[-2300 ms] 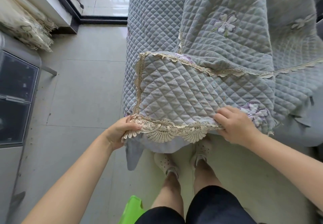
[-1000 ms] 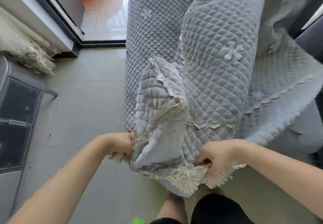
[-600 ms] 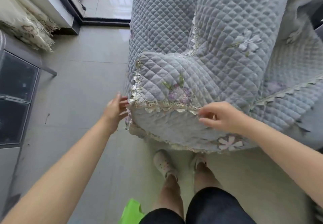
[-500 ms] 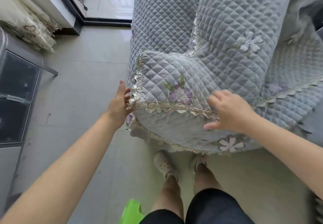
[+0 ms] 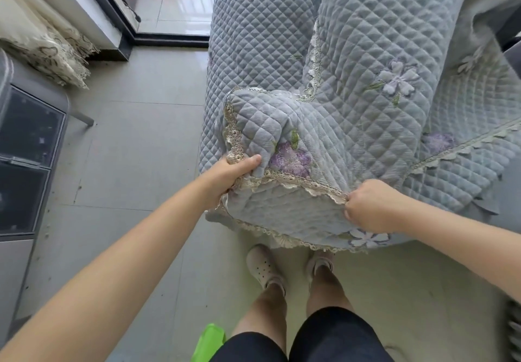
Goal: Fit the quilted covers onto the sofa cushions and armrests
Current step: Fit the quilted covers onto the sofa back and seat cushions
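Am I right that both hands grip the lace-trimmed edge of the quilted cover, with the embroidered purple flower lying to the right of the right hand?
Not quite. In the head view the purple flower lies between the hands, beside the left hand, left of the right hand. Both hands do grip the quilted cover at its lace-trimmed edge.

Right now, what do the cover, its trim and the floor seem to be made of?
Cover: soft padded fabric, probably velvety; diamond stitching, matte nap, embroidered flowers.
Trim: beige lace, openwork with scalloped edge.
Floor: likely glazed tile; grey squares, thin joints, slight sheen.
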